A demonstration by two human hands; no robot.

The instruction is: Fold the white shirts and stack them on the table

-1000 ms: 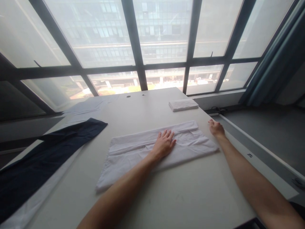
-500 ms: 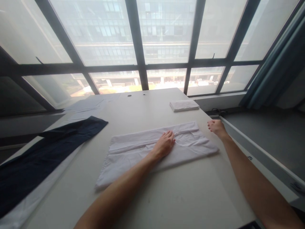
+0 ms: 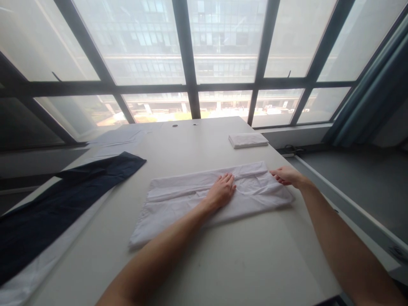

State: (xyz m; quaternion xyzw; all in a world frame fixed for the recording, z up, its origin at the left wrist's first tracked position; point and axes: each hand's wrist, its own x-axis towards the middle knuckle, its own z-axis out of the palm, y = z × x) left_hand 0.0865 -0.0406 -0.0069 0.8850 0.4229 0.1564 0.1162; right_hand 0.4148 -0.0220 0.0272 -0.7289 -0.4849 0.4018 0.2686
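A folded white cloth (image 3: 178, 204) lies flat on the white table, with creases and a long folded band running along it. My left hand (image 3: 222, 189) rests on its middle, fingers stretched out and palm down. At the cloth's right edge is my right hand (image 3: 287, 175), its fingers drawn together against the fabric there; the thumb is partly hidden. A smaller folded white cloth (image 3: 248, 140) lies farther back, near the table's right edge.
Dark navy fabric (image 3: 73, 199) stretches over the left side of the table (image 3: 204, 267), with white fabric (image 3: 47, 272) under it. Pale sheets (image 3: 121, 138) lie at the far left. Large windows stand behind; a blue curtain (image 3: 357, 102) hangs on the right.
My right hand has moved left from beside the table edge to the cloth's right edge, its fingers reaching onto the fabric. My left hand stays on the cloth.
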